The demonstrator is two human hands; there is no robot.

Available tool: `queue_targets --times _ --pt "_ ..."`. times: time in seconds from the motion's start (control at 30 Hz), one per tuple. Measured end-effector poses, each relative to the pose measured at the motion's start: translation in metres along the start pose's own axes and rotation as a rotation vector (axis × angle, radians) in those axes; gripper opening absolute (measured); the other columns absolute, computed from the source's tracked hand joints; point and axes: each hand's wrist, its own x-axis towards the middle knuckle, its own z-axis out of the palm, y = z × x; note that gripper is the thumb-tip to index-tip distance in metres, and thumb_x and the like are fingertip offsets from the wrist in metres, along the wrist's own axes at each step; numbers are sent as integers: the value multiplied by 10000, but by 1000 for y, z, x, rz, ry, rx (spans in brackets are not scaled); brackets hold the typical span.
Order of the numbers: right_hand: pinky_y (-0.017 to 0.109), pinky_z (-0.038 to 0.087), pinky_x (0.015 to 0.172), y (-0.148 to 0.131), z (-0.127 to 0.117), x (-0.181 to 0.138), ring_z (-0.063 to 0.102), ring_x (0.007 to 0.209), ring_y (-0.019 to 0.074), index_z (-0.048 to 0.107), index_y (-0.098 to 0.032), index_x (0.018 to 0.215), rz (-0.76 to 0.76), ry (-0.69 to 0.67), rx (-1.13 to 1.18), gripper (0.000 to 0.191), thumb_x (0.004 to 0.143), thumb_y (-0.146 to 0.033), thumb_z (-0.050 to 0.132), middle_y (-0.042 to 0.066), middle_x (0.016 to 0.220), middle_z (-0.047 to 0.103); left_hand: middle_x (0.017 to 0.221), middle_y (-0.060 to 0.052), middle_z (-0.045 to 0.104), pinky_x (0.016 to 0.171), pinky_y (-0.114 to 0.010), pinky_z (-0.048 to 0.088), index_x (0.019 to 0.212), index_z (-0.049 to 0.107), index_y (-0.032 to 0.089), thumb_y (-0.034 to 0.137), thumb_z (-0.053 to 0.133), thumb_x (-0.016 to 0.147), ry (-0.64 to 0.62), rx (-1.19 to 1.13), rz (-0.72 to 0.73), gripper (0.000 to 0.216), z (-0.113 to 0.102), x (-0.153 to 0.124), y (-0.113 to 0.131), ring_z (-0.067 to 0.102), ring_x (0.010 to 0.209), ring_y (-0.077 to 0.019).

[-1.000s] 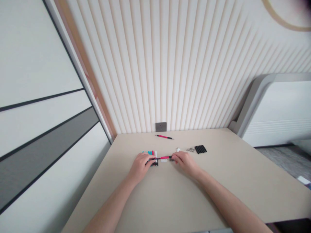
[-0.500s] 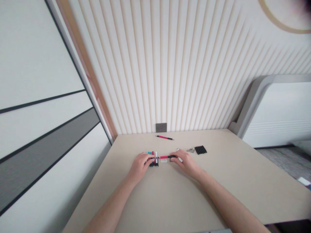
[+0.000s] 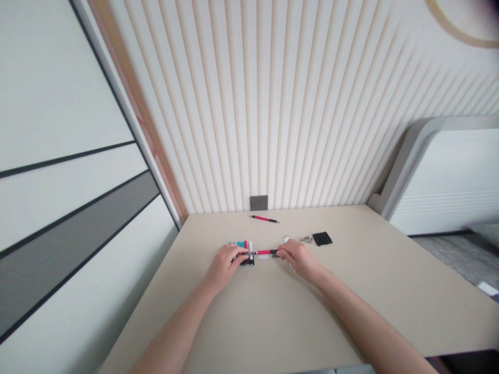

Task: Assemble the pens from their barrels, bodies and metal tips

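Observation:
A red and black pen [image 3: 263, 252] is held level between my two hands above the table. My left hand [image 3: 225, 262] pinches its black end on the left. The fingers of my right hand [image 3: 297, 255] are closed round the black section at the other end, and they hide the tip. Partly under my left hand lies a row of coloured pen barrels [image 3: 246, 244], teal, red and white with black ends. Small white pieces [image 3: 263, 256] sit just below the held pen. Other small pieces near my right hand are mostly covered by it.
A second red and black pen [image 3: 264, 218] lies near the back of the table [image 3: 249, 322]. Right of my right hand are small metallic parts [image 3: 306, 239] and a row of black tubes [image 3: 322, 238]. A dark wall socket [image 3: 259, 202] is on the ribbed wall behind.
My right hand's fingers have shifted and curled more closely round the pen's right end. My left hand keeps its pinch, and the pen stays nearly in place. The view has tilted slightly.

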Motion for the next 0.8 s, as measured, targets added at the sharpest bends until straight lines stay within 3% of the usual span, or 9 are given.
queue_targets --times 0.13,0.27,0.47,0.6,0.8 --pt "306 423 740 -2 0 -1 550 783 194 672 -188 883 -71 52 -27 290 987 -352 457 57 777 643 832 -29 687 740 -291 481 918 692 208 337 573 932 -5 -5 -26 176 0 1 1 622 801 -178" --pt "304 442 746 -4 1 -1 578 817 188 663 -190 945 4 92 89 276 962 -408 495 61 872 663 827 -29 677 726 -286 485 942 679 208 337 543 948 41 -6 8 187 -2 0 2 625 792 -173" --pt "264 403 583 6 6 -1 523 574 141 632 -169 704 283 -38 325 596 1004 -523 258 17 610 584 845 -50 695 750 -311 493 978 666 207 297 528 960 114 18 139 166 -4 0 4 632 811 -179" --pt "245 376 545 10 7 -1 471 524 125 612 -181 693 329 -119 406 536 978 -543 339 -7 571 553 851 -54 709 759 -315 495 992 676 208 332 521 966 105 27 165 200 -5 2 7 642 809 -178" --pt "241 360 576 3 0 -1 478 569 126 589 -181 662 268 -77 284 464 977 -450 379 -12 597 555 860 -45 716 758 -310 497 964 690 209 393 526 957 75 -1 90 246 -5 0 5 644 810 -176"
